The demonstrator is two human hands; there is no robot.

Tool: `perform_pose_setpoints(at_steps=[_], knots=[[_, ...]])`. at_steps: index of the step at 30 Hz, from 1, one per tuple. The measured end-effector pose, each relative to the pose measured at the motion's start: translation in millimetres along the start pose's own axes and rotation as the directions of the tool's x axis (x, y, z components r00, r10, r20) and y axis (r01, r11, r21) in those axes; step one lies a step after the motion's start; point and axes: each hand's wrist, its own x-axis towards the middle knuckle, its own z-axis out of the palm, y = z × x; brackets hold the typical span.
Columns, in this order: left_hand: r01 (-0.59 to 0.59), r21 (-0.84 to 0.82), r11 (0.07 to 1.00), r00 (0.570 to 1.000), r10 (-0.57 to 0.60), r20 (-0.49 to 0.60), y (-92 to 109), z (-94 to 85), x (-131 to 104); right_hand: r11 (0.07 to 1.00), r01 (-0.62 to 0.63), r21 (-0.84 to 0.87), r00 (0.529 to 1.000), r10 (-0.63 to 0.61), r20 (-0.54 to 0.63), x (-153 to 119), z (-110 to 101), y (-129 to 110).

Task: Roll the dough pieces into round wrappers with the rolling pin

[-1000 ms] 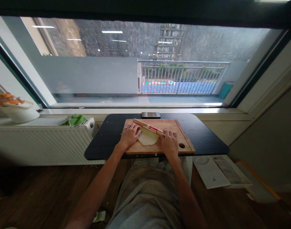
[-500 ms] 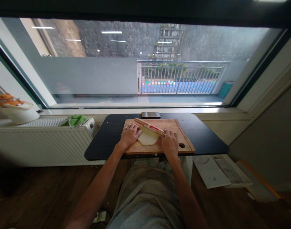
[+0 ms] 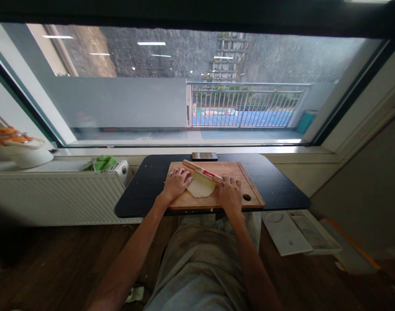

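Note:
A flattened round of pale dough (image 3: 201,185) lies on a wooden cutting board (image 3: 194,204). Across the dough's far side slants a wooden rolling pin (image 3: 203,171) with red markings, its left end farther from me. My right hand (image 3: 230,192) is closed around the pin's near right end. At the dough's left edge rests my left hand (image 3: 176,183), fingers stretched out over the board and thumb by the dough. The left hand lies just below the pin without gripping it. Part of the dough's left edge is hidden under that hand.
The board sits on a small black table (image 3: 281,194) against the window sill. Behind the board lies a phone-like dark slab (image 3: 204,157). To the left stand a white radiator (image 3: 71,194) with a green cloth (image 3: 105,163) and a white pot (image 3: 27,154).

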Motion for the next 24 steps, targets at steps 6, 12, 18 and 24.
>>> perform_pose_setpoints(at_steps=[6, 12, 18, 24], knots=[[-0.001, 0.039, 0.999, 1.000, 0.001, 0.003, 1.0, 2.9, -1.4, 1.000, -0.001, -0.002, 1.000, 0.001, -0.005, -0.8, -0.9, -1.0], [-0.010, 0.086, 0.996, 1.000, 0.007, 0.027, 3.9, 4.0, -2.1, 1.000, 0.008, 0.006, 1.000, -0.008, -0.003, -1.2, -1.8, -0.6], [-0.017, 0.089, 0.996, 1.000, 0.015, 0.018, 6.4, 2.3, -1.2, 1.000, 0.010, 0.006, 1.000, -0.010, -0.007, -1.2, -0.7, -0.6], [-0.046, 0.131, 0.990, 0.999, 0.043, 0.020, 11.6, -1.6, -2.4, 1.000, 0.005, 0.008, 1.000, -0.005, -0.009, -0.8, -0.1, -0.6]])
